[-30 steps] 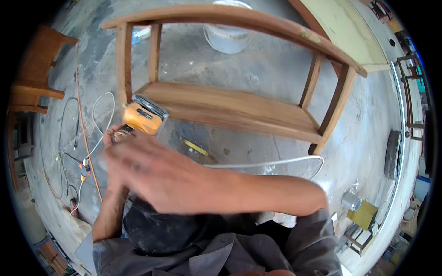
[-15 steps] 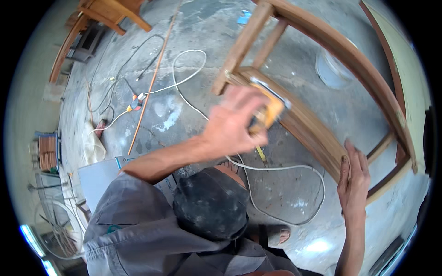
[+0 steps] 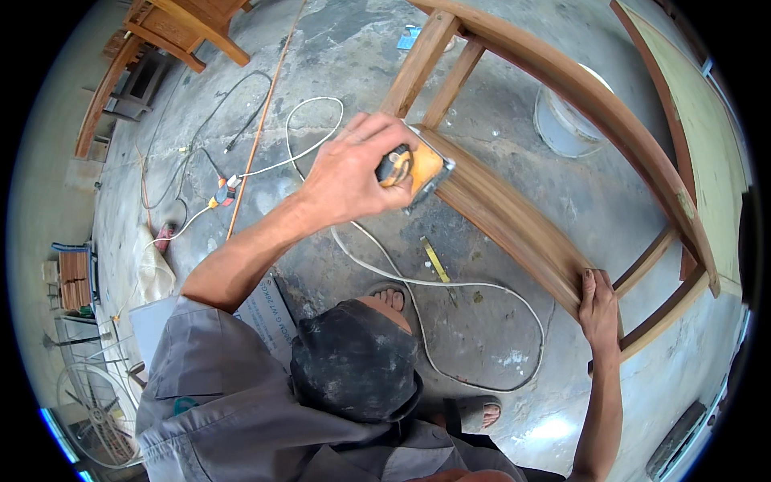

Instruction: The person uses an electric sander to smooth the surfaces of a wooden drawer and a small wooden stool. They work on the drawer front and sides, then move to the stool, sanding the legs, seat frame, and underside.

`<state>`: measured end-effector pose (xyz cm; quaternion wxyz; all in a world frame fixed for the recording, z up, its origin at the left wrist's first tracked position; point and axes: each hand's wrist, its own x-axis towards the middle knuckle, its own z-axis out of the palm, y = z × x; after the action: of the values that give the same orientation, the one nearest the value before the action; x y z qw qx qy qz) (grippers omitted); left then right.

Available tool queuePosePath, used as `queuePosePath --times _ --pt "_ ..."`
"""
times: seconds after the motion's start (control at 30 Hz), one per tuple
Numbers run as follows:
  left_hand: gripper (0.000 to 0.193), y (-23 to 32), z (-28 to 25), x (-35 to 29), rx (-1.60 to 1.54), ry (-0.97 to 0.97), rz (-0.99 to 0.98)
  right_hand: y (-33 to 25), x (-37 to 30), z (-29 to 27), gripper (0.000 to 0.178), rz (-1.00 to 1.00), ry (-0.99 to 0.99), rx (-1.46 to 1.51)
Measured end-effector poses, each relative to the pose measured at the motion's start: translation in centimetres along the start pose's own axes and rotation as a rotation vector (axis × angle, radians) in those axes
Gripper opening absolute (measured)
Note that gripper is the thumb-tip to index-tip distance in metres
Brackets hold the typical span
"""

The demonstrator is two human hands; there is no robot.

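My left hand (image 3: 353, 165) is wrapped round a yellow and black palm sander (image 3: 426, 167). The sander's flat base rests at the left end of a broad wooden rail (image 3: 514, 217), which belongs to a brown wooden furniture frame (image 3: 590, 88). At the rail's near right end, my right hand (image 3: 598, 309) grips the wood with fingers curled over its edge, close to the corner with the side bars (image 3: 646, 261). My left palm hides part of the sander's body.
A white cable (image 3: 482, 285) loops over the concrete floor. Beyond the rail stands a white bucket (image 3: 570, 120). A yellow strip-shaped tool (image 3: 434, 259) lies near my foot. Flattened cardboard (image 3: 269, 317) is at left, a pale panel (image 3: 691, 120) at right, wooden furniture (image 3: 181, 32) far left.
The sander has moved left along the rail with my left hand. My right hand, earlier raised with fingers extended by the rail's end, now grips it.
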<state>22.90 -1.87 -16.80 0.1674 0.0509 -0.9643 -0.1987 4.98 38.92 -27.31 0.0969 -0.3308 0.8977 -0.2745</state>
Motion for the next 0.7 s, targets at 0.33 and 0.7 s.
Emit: queuePosePath --times 0.33,0.7 --pt "0.049 -3.3 4.6 -8.2 0.055 0.361 0.126 -0.8 0.4 0.0 0.033 0.056 -0.085 0.042" --pt "0.042 -0.5 8.0 -9.1 0.092 0.388 0.321 -0.3 0.3 -0.4 0.037 0.038 -0.162 0.038"
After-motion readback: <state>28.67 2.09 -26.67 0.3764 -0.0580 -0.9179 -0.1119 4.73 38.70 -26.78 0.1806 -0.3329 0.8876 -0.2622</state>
